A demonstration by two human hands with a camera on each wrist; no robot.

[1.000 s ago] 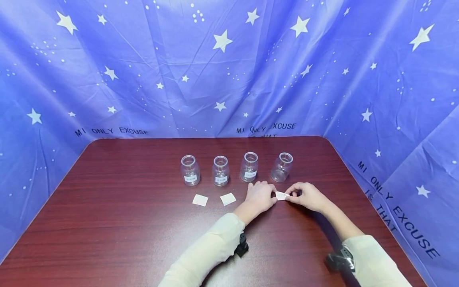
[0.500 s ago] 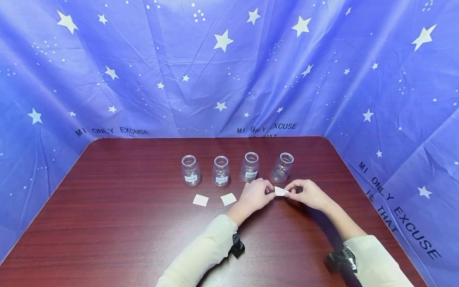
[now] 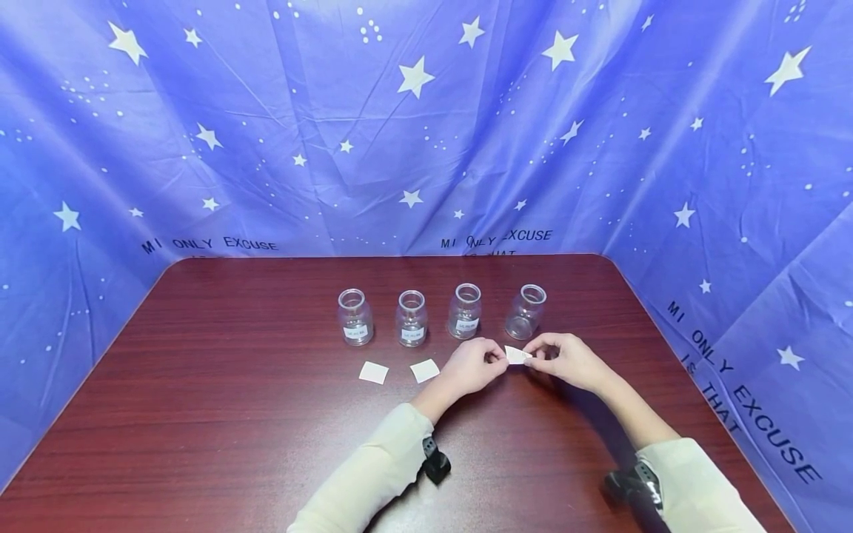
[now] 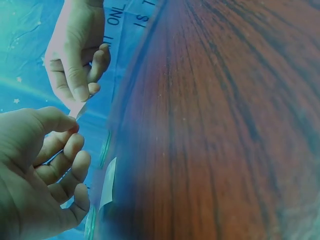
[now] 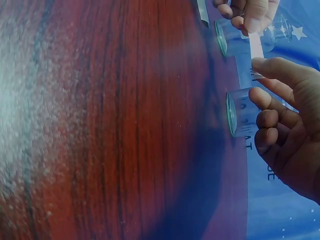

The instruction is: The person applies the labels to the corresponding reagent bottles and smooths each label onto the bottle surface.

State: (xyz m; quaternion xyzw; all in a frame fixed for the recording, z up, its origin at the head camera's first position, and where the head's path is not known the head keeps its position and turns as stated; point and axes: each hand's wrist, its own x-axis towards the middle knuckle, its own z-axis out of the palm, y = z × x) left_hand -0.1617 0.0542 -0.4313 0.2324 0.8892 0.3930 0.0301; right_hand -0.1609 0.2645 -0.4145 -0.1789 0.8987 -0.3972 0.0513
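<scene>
Both hands hold one small white label (image 3: 517, 356) between them, just above the table in the head view. My left hand (image 3: 474, 364) pinches its left end between thumb and forefinger; the other fingers are loosely curled in the left wrist view. The opposite end is pinched by my right hand (image 3: 568, 360), thumb and forefinger together. Faint print shows on the label. Behind the hands stands a clear glass jar (image 3: 526, 314) with no label visible. To its left, another glass jar (image 3: 464, 311) carries a printed label (image 3: 467, 326) low on its front.
Two more labelled jars, one at the far left (image 3: 355, 318) and one beside it (image 3: 411, 320), stand in the same row. Two white paper pieces (image 3: 374, 372) (image 3: 425, 370) lie before them on the dark red wooden table (image 3: 220, 414). A starry blue cloth (image 3: 320, 111) hangs behind.
My left hand has drawn back a little toward the left, off the front of the third jar. The label has shifted slightly left and up with both hands. The jars stay put.
</scene>
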